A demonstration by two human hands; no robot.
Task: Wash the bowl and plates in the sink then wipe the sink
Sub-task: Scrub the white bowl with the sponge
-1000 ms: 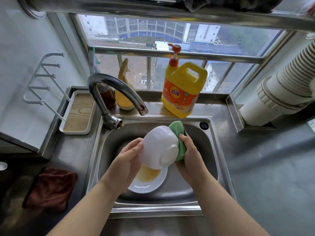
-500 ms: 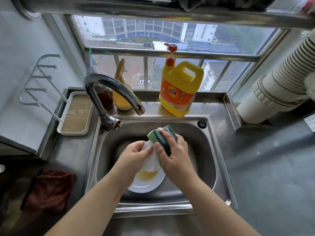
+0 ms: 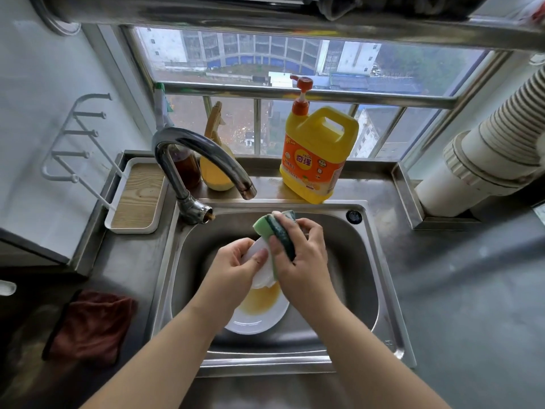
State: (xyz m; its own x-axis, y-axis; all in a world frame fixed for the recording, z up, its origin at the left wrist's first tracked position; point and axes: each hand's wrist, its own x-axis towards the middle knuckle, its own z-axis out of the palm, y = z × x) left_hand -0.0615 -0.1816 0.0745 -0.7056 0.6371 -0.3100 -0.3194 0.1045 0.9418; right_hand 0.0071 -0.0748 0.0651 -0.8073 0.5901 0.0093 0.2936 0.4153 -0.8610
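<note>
Over the steel sink (image 3: 356,261) my left hand (image 3: 236,267) grips a white bowl (image 3: 262,273), which shows only as a sliver between my two hands. My right hand (image 3: 303,261) holds a green sponge (image 3: 275,228) with a dark scouring side, folded against the bowl. Below them, on the sink floor, lies a white plate (image 3: 259,317) smeared with yellow-orange sauce. Most of the bowl is hidden by my hands.
A curved chrome faucet (image 3: 203,160) arches over the sink's back left. A yellow detergent jug (image 3: 318,154) with a pump stands behind the sink, next to a yellow bottle (image 3: 215,169) and a brown jar. A wood-topped tray (image 3: 137,196) and a dark red cloth (image 3: 91,329) lie left.
The bowl has turned so that far less of it shows. My right hand moved over the bowl with the sponge, from its right side to its top. Since half a second ago little has changed.
</note>
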